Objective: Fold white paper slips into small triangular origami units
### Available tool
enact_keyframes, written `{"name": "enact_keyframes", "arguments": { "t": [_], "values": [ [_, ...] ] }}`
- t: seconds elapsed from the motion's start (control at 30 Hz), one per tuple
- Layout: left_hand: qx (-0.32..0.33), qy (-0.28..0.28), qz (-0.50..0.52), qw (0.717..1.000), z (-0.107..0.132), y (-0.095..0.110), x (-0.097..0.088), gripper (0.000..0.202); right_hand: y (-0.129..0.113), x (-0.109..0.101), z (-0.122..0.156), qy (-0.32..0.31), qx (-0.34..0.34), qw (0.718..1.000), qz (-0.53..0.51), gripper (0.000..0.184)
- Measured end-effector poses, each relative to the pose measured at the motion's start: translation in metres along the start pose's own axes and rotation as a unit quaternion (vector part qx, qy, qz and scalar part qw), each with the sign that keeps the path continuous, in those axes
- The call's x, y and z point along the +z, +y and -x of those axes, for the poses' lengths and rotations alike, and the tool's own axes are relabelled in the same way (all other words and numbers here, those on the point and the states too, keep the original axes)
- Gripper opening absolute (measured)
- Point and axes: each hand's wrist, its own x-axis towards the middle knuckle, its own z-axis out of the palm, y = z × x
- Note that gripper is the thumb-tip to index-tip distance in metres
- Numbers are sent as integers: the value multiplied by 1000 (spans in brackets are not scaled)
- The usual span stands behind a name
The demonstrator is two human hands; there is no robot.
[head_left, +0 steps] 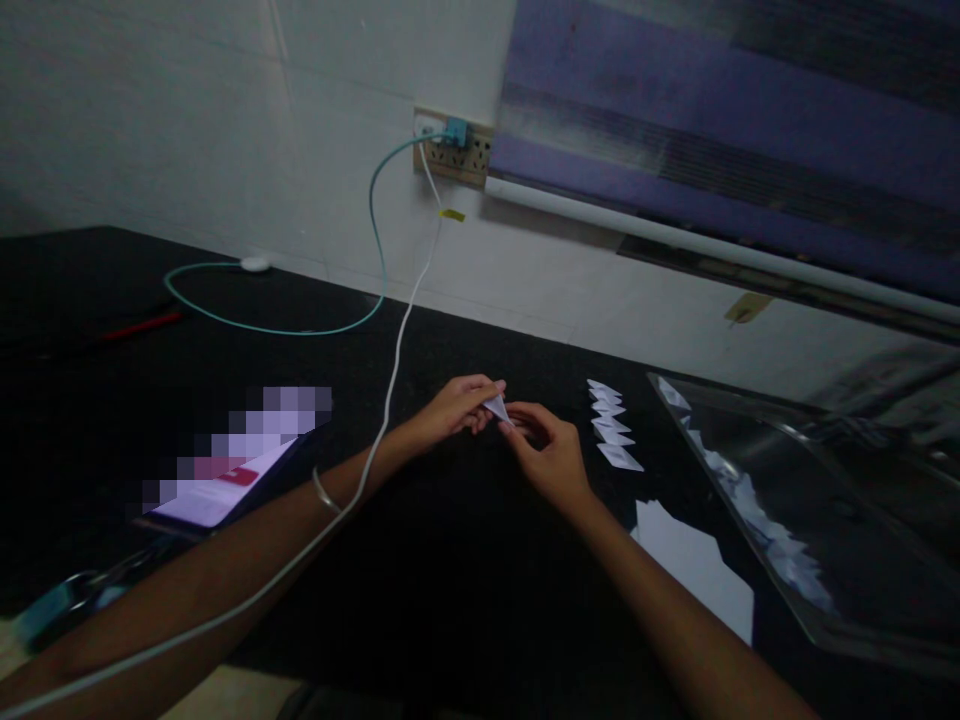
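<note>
Hands [501, 428] pinch paper piece [496, 407]; folded pieces [613, 425], sink [862, 600] beside.

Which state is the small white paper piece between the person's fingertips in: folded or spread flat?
Folded. The paper piece shows a narrow pointed triangle, pinched between the left hand and right hand.

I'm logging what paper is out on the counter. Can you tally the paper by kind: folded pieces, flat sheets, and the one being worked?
Folded white pieces in the row: about 6, overlapping, so the count is approximate
Flat white sheet: 1
Small folded piece pinched between left hand and right hand: 1
Total: about 8
</note>
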Motion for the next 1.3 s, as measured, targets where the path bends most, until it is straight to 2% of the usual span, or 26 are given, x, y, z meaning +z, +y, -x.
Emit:
{"name": "enact_keyframes", "arguments": {
  "t": [0.17, 0.37, 0.7, 0.93, 1.3],
  "values": [
    [6, 20, 39, 999, 0, 0, 0, 31, 7, -5, -2, -28, 34, 998, -39, 26],
    [13, 22, 39, 999, -2, -2, -2, 28, 13, -8, -6, -43, 52, 996, -55, 27],
    [77, 17, -67, 995, -1, -4, -6, 28, 7, -3, -6, -74, 91, 984, -133, 18],
    [74, 29, -83, 993, 1, -2, -4, 27, 10, -2, -8, -66, 107, 982, -141, 22],
    [76, 30, -86, 993, 0, 0, -5, 34, 10, -2, -7, -26, 129, 985, -115, 14]
  ]
}}
